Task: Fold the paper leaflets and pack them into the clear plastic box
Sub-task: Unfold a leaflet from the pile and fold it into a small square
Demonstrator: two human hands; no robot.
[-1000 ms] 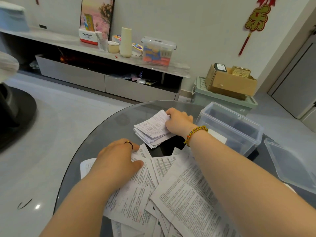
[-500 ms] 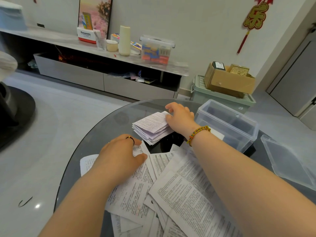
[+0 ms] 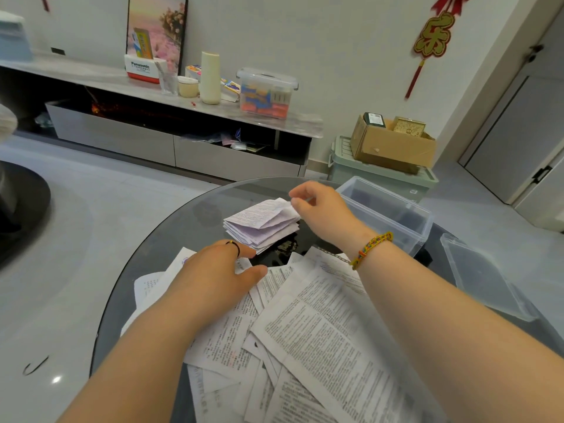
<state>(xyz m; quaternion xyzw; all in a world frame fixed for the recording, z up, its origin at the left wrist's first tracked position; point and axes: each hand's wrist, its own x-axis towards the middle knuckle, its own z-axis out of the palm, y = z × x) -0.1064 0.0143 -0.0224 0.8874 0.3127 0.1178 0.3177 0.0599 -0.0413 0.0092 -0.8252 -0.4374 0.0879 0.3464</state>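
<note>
Head view: my right hand (image 3: 323, 209) pinches the folded stack's (image 3: 262, 224) top leaflet at twelve o'clock, steadying it beside the empty clear box (image 3: 387, 215) at one; my left hand (image 3: 213, 279) lies spread, pinning loose leaflets (image 3: 320, 331) on the counter (image 3: 171, 239).

Right hand (image 3: 323, 209) lifted off folded leaflet stack (image 3: 262, 224), now pinching top leaflet's far corner.

Only readable brand is "Panasonic" on the white-and-red box (image 3: 142, 69) at 11 o'clock; wall ornament (image 3: 432, 36) at 1 o'clock shows 乐. The leaflets' (image 3: 329, 331) print is too small.
</note>
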